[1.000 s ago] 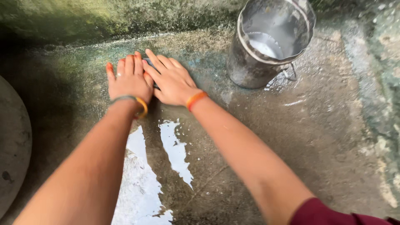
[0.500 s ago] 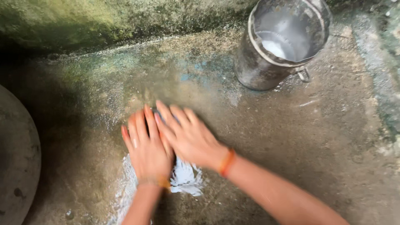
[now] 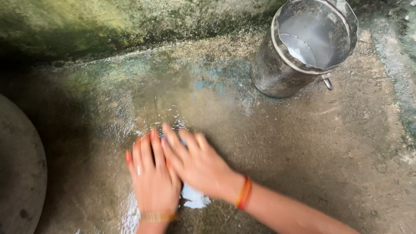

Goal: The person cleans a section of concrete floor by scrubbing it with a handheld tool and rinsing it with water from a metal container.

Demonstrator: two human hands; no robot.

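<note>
Both hands flat and spread, left hand [image 3: 152, 180] and right hand [image 3: 197, 162] press a mostly hidden cloth [image 3: 195, 197] onto the wet concrete floor [image 3: 303, 151], foam showing, metal bucket [image 3: 303, 47] at the far edge, scrubbing seemingly midway.

Bare forearms — gold bangle [image 3: 157, 216] on the left wrist, orange-red bangles [image 3: 244, 192] on the right.

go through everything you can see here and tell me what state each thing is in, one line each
Left hand: flat, palm down, pressed on the wet floor.
Right hand: flat, fingers overlapping the left hand.
Metal bucket: upright, open, some water inside.
Concrete floor: wet, with a pale puddle by the hands.
Wall: stained green.
Round stone slab: lying at the left edge, partly out of view.
</note>
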